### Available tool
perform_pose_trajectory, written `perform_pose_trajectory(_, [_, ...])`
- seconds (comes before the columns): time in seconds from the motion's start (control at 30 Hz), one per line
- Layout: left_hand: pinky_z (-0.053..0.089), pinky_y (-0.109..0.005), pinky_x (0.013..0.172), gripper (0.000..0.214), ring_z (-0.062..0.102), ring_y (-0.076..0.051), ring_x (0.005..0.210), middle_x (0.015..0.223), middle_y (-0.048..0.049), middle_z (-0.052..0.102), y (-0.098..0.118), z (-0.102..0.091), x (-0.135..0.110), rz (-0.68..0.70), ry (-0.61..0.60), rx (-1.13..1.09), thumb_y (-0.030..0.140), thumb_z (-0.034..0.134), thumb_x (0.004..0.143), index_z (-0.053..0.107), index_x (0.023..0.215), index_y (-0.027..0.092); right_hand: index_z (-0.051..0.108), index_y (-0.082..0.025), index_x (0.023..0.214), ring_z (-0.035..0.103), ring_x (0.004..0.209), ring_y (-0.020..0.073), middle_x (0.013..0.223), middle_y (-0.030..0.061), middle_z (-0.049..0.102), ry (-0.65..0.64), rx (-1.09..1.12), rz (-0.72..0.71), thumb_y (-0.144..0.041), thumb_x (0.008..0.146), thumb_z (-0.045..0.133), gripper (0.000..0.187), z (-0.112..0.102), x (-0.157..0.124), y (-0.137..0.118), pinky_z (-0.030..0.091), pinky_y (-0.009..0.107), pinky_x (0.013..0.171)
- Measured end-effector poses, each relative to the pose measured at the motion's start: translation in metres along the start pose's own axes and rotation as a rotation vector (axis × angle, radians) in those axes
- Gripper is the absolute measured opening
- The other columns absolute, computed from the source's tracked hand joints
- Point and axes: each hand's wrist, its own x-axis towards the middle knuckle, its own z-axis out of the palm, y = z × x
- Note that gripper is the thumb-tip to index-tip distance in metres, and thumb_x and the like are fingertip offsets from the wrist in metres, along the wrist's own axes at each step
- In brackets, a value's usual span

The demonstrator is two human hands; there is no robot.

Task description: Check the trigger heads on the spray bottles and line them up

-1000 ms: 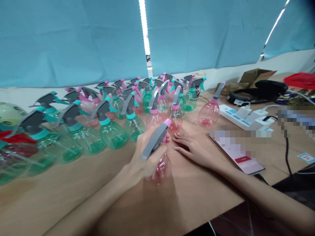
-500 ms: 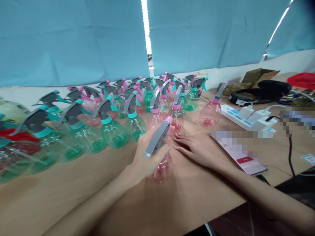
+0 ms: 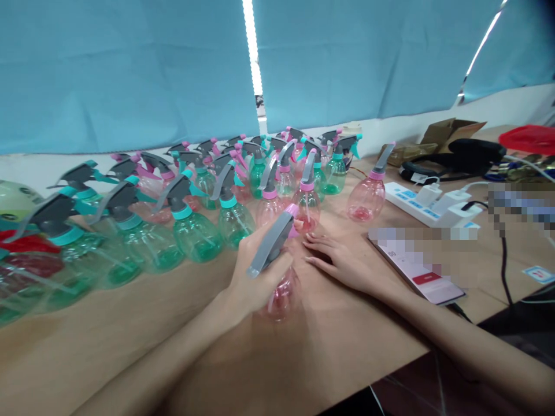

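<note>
My left hand (image 3: pixel 254 271) is wrapped around the neck of a pink spray bottle (image 3: pixel 281 292) with a grey trigger and pink nozzle, standing on the brown table (image 3: pixel 130 341). My right hand (image 3: pixel 340 263) lies flat on the table just to the right of that bottle, fingers stretched out and holding nothing. Behind both hands stands a crowd of several green and pink spray bottles (image 3: pixel 195 231).
A lone pink spray bottle (image 3: pixel 368 193) stands to the right of the crowd. A phone (image 3: pixel 422 268) lies by my right forearm. A white power strip (image 3: pixel 433 205) with plugs, black headphones (image 3: pixel 459 159), a cardboard box (image 3: pixel 451 130) and cables fill the right side. Blue curtains hang behind.
Both hands and the held bottle stay almost still. The view shifts slightly.
</note>
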Motion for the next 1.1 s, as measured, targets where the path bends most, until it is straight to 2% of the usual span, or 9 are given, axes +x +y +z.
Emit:
perform_pose_trajectory(0.2, [0.035,-0.027,0.05,0.003,0.045,-0.012,0.054,0.062,0.0031,0.051,-0.001,0.0009,-0.0011,-0.015,0.003,0.004,0.017,0.05,0.071,0.05,0.07,0.02,0.057,-0.021,0.13,0.05,0.128,0.0264,0.135,0.0097,0.058,-0.026,-0.023,0.009,-0.039,0.095,0.047,0.041,0.0005,-0.0003,0.0023,0.038,0.049,0.109])
perform_pose_trajectory(0.43, [0.04,-0.028,0.053,0.006,0.051,-0.013,0.057,0.064,0.0022,0.055,-0.003,-0.0003,-0.0021,-0.063,-0.006,-0.011,0.019,0.05,0.07,0.055,0.072,0.019,0.056,-0.023,0.132,0.049,0.129,0.0287,0.136,0.0093,0.057,-0.004,0.002,-0.003,-0.04,0.095,0.048,0.041,0.0019,-0.0001,0.003,0.038,0.053,0.108])
perform_pose_trajectory(0.67, [0.033,-0.026,0.047,0.005,0.041,-0.012,0.053,0.058,0.0029,0.047,0.0022,-0.0044,0.0011,-0.045,-0.022,0.001,0.02,0.052,0.069,0.05,0.065,0.021,0.054,-0.02,0.133,0.048,0.129,0.0276,0.137,0.0104,0.056,-0.023,-0.011,0.012,-0.039,0.095,0.048,0.043,0.0025,-0.0001,0.0037,0.038,0.05,0.109])
perform_pose_trajectory(0.87, [0.028,-0.027,0.048,0.011,0.031,-0.012,0.052,0.058,0.0034,0.037,0.0063,-0.0043,0.0037,-0.002,-0.041,-0.028,0.017,0.05,0.068,0.042,0.062,0.021,0.055,-0.022,0.133,0.049,0.128,0.0284,0.137,0.0098,0.056,-0.016,-0.007,0.006,-0.038,0.094,0.049,0.042,0.0015,0.0,0.0025,0.038,0.052,0.108])
perform_pose_trajectory(1.0, [0.028,-0.028,0.051,0.009,0.033,-0.011,0.054,0.06,0.0034,0.038,0.0059,-0.0038,0.0039,0.021,-0.06,-0.048,0.013,0.048,0.068,0.044,0.065,0.02,0.056,-0.018,0.131,0.05,0.128,0.0274,0.135,0.0117,0.057,-0.025,-0.013,0.012,-0.039,0.095,0.048,0.043,0.0012,0.0002,0.0019,0.038,0.049,0.109])
perform_pose_trajectory(1.1, [0.031,-0.028,0.053,0.007,0.037,-0.012,0.057,0.064,0.0027,0.044,0.0063,-0.004,0.0039,0.011,-0.068,-0.057,0.014,0.047,0.069,0.048,0.07,0.02,0.056,-0.02,0.131,0.05,0.127,0.0274,0.135,0.0106,0.058,-0.022,-0.004,-0.002,-0.041,0.095,0.048,0.042,0.002,0.0001,0.0035,0.038,0.05,0.108])
